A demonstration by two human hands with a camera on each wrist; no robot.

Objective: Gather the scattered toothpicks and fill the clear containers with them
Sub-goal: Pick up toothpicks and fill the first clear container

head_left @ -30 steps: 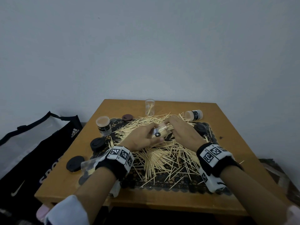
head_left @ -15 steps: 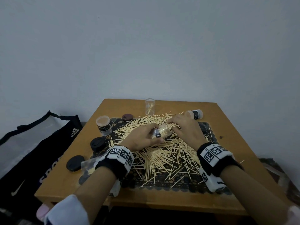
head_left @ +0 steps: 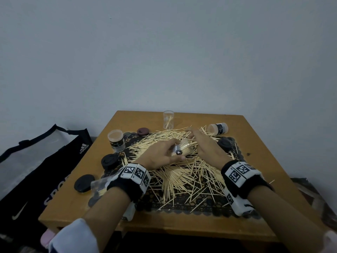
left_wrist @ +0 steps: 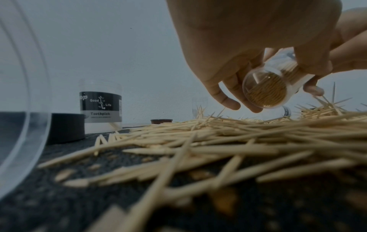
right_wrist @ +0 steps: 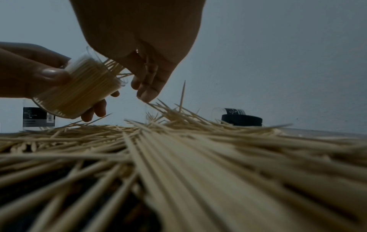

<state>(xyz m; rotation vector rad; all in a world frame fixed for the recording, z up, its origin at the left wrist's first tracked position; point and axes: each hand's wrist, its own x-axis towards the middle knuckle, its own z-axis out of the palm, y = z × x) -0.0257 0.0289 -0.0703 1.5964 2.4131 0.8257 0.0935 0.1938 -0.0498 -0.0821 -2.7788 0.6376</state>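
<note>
A wooden table (head_left: 255, 136) carries a dark lace mat (head_left: 182, 203) buried under a heap of scattered toothpicks (head_left: 184, 172), with black lids (head_left: 109, 160) along its left edge and a sports bag (head_left: 45, 170) on the floor beside it. An upright labelled jar (head_left: 116, 140) stands at the left, a clear jar (head_left: 168, 119) with a few toothpicks at the back, and another jar (head_left: 218, 129) lies on its side at the right. Above the heap's centre the left hand (head_left: 162, 156) curls its fingers and thumb around a tilted clear container (head_left: 183, 150) nearly full of toothpicks. The right hand (head_left: 204, 145) is just beside the container's mouth, fingertips (right_wrist: 147, 92) drawn together, pinching a few toothpicks over the pile.
</note>
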